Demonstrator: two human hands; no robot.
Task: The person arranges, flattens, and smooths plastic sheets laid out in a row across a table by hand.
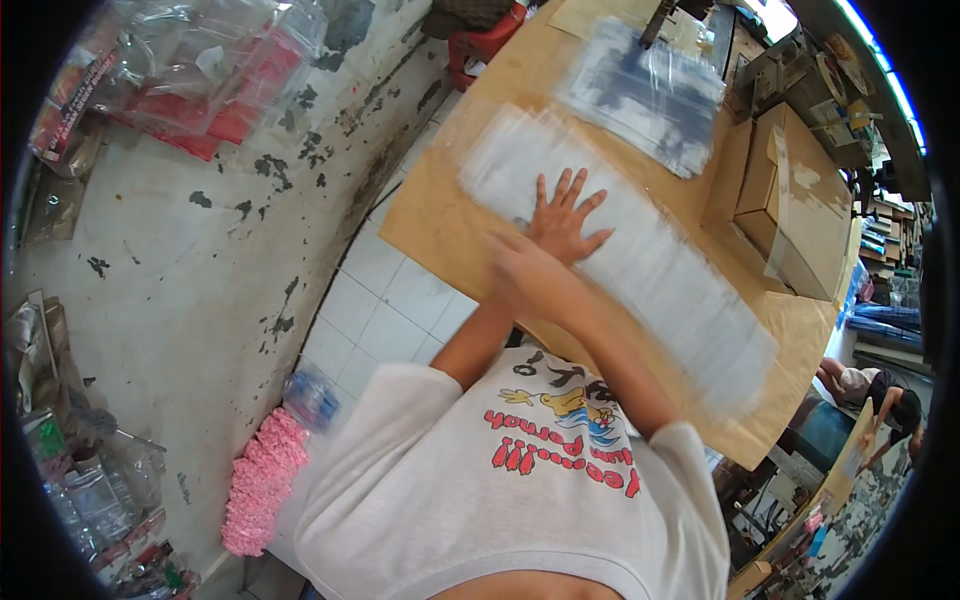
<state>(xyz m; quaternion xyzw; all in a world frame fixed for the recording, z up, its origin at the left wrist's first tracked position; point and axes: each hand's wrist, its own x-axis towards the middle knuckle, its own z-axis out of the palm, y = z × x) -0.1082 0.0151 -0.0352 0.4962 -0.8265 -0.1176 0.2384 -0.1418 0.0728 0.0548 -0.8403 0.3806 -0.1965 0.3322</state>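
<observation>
Left palm down on the plastic, right arm crossed over

From my remote seat I see the left hand lying palm down with its fingers fanned wide on a long strip of whitish plastic sheets. Its grip is spread and pinches nothing I can make out. The right hand lies across the left wrist, too blurred for me to tell whether its grip is spread or pressed together.

The strip runs slantwise along the near side of the brown worktop, blurred too, so I can't count its layers. Beyond it lies a pile of clear plastic, with a cardboard box to the right.

I judge the step in hand to be steadying or smoothing the strip, with the left palm as the anchor. To my mind the next move calls for uncrossing the arms and light, even pressure from the left palm, so the slippery-looking layers don't slide apart; the worktop's near edge leaves little margin there.
</observation>
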